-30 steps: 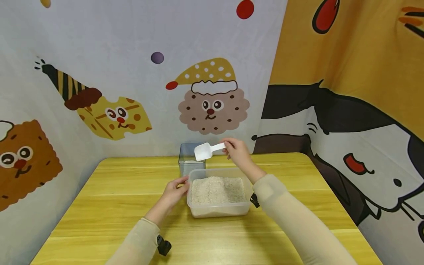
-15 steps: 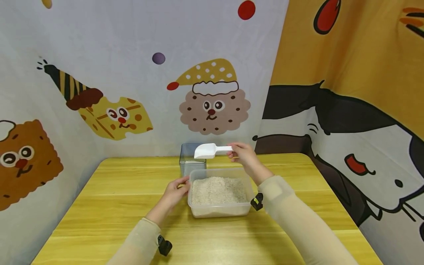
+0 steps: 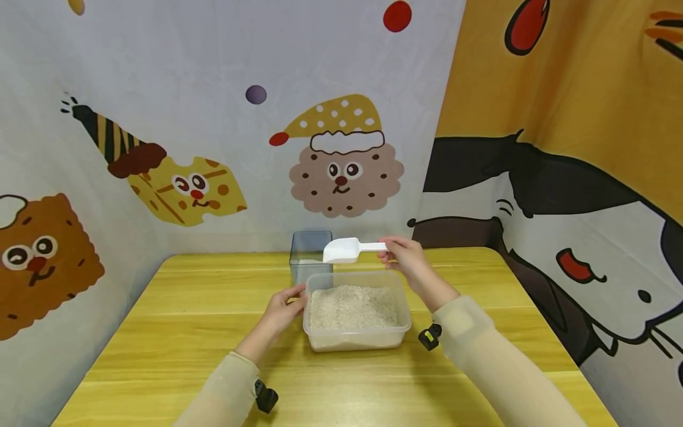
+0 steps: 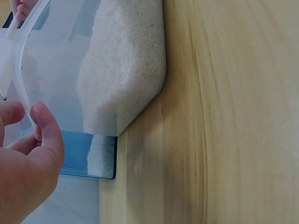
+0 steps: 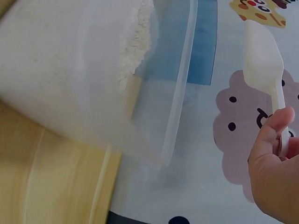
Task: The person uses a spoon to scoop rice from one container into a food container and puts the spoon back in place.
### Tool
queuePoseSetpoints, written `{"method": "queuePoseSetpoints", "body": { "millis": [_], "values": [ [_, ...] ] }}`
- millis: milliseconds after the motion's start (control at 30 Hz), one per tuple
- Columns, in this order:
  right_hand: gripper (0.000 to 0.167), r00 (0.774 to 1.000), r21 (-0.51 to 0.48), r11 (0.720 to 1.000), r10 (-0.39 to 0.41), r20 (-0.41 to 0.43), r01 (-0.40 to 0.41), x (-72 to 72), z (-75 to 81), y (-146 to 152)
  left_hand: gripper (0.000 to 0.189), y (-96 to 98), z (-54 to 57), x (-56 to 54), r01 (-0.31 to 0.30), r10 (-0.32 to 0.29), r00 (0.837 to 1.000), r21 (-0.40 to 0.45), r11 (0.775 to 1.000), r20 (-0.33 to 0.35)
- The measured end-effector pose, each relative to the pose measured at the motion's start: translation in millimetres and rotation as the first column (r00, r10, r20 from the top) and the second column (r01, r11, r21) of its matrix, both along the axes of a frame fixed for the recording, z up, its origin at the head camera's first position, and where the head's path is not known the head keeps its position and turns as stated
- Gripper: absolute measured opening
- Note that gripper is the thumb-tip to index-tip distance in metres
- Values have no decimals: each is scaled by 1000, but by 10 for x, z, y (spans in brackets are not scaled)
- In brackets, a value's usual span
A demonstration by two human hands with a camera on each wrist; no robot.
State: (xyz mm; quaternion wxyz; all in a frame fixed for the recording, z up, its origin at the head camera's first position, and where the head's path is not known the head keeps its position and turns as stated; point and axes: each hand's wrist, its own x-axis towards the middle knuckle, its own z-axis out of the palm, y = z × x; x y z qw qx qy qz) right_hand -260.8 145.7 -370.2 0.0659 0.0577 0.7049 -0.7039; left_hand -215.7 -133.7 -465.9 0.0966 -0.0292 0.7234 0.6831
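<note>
My right hand (image 3: 405, 255) pinches the handle of a white plastic scoop (image 3: 342, 251), held in the air above the far edge of a clear plastic container (image 3: 353, 338). The scoop's bowl points left; whether anything lies in it cannot be seen. Pale rice (image 3: 352, 307) is heaped inside the container, visible through its wall in the left wrist view. At the container's left end, my left hand (image 3: 281, 308) pinches the rim between thumb and fingers (image 4: 48, 123). Right behind stands a blue see-through bin (image 3: 311, 270), with some white grains at its bottom.
Both containers stand on a yellow wood-grain table (image 3: 187, 332). A cartoon-printed cloth (image 3: 213, 118) hangs close behind the table's back edge and along its sides. Small black wrist cameras (image 3: 265, 396) stick out from the sleeves.
The scoop has levelled from a tilted pose, and my right hand has carried it right and slightly down, away from above the blue bin. My left hand stays at the container's rim.
</note>
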Motion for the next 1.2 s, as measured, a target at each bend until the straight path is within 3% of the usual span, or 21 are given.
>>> {"method": "queuePoseSetpoints", "body": {
  "millis": [867,1033,1200],
  "values": [
    [37,1000,90,996,20,-13,-19,410,-360,390,43,12,7,6,-2,2,1000,12,1000,-1],
    [35,996,126,991,48,-70,-39,468,-439,420,42,7,-15,0,0,0,1000,7,1000,-2],
    [32,982,274,961,88,-166,-39,506,-473,454,41,-5,-25,-2,0,0,1000,0,1000,-2]
  ]
}}
